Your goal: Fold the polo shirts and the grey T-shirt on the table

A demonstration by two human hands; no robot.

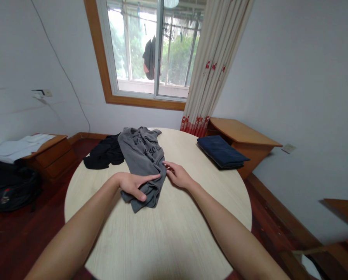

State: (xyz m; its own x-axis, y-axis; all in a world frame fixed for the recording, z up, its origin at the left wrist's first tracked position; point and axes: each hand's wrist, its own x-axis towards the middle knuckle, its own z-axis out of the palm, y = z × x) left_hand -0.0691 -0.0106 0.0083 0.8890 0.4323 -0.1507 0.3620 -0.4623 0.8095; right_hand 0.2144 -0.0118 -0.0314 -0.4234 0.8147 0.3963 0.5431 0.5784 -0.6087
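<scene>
A crumpled grey T-shirt with dark lettering (143, 155) lies on the round pale wooden table (168, 233), stretching from the far edge toward me. My left hand (134, 184) rests on its near end, fingers stretched out flat over the cloth with the thumb under a fold. My right hand (178, 175) touches the shirt's right edge, fingers extended and slightly apart. A black garment (104, 155) lies bunched just left of the grey shirt at the table's far left.
A folded dark blue garment (222, 151) sits at the table's far right edge, by a low wooden cabinet (244, 134). A wooden drawer unit with white cloth (31, 146) and a black bag (7, 186) stand at left. Window and curtain behind.
</scene>
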